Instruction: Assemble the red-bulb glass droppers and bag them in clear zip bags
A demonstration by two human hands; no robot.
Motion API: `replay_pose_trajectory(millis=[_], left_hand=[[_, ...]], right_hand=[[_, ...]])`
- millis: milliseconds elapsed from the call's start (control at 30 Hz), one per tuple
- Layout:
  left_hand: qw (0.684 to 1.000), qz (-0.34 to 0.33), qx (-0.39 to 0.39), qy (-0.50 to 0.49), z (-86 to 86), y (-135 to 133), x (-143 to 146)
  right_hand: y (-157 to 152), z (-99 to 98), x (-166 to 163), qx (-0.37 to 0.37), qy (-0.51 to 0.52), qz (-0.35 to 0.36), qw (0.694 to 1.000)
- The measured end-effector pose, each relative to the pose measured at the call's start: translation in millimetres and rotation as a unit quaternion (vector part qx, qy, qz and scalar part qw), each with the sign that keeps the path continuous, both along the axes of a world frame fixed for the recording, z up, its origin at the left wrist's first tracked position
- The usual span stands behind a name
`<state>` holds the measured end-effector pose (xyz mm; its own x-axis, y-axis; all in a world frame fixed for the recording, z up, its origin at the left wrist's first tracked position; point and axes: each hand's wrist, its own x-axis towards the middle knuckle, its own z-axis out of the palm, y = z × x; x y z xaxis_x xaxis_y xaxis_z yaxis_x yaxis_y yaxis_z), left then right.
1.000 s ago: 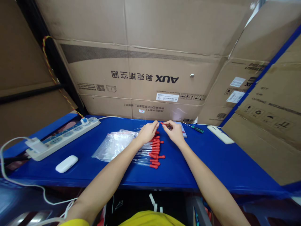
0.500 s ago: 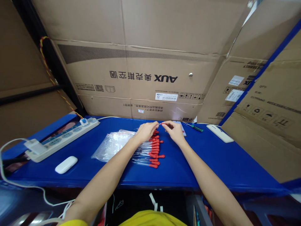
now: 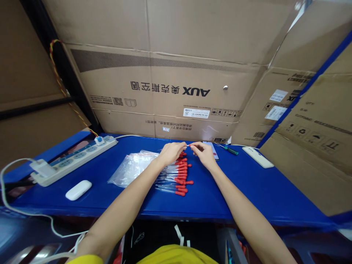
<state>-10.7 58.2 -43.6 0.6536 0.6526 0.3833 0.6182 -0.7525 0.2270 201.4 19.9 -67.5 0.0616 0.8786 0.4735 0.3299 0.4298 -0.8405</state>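
- Nearest, a yellow garment (image 3: 176,255) shows at the bottom, with both forearms stretching from there over the blue table (image 3: 233,201).
- The loose pile of red-bulbed droppers (image 3: 180,178) lies between the forearms, bulbs pointing right and clear stems pointing left; it looks the same as a second ago, so the work seems to stay with the one piece in the fingers.
- Left of the pile, partly behind the left forearm, a clear plastic bag (image 3: 132,170) lies flat; a white case (image 3: 78,190) rests well apart from it, farther left.
- The left hand (image 3: 171,152) is just beyond the pile, its fingers lower and flatter than a second ago. It has a narrow pinch on the pale part of a small red-ended piece (image 3: 191,145) (its far end is hidden by the fingers).
- The right hand (image 3: 205,154) pinches the red end of that same piece, also narrowly, and has hardly shifted; the piece remains bridged between both sets of fingertips, which suggests that its handling is unfinished.
- Behind the right hand lies a phone (image 3: 212,148), partly covered, with a green-handled screwdriver (image 3: 231,150) near it.
- Farthest, printed cardboard (image 3: 189,66) stands as a wall behind the table.
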Motion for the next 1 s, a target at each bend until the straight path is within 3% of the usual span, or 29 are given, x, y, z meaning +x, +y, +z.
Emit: replay_pose_trajectory(millis=[700, 867, 1000], left_hand=[[0.999, -0.008, 0.023, 0.037, 14.8, -8, -1], [0.998, -0.028, 0.028, 0.041, 8.0, -8, 2], [0.999, 0.006, 0.028, -0.018, 2.3, -6, 6]], right_hand=[[-2, 1.3, -7, -0.040, 0.087, 0.018, 0.995], [-3, 4.6, -5, -0.039, 0.087, 0.024, 0.995], [-1, 5.8, -3, -0.032, 0.100, 0.030, 0.994]])
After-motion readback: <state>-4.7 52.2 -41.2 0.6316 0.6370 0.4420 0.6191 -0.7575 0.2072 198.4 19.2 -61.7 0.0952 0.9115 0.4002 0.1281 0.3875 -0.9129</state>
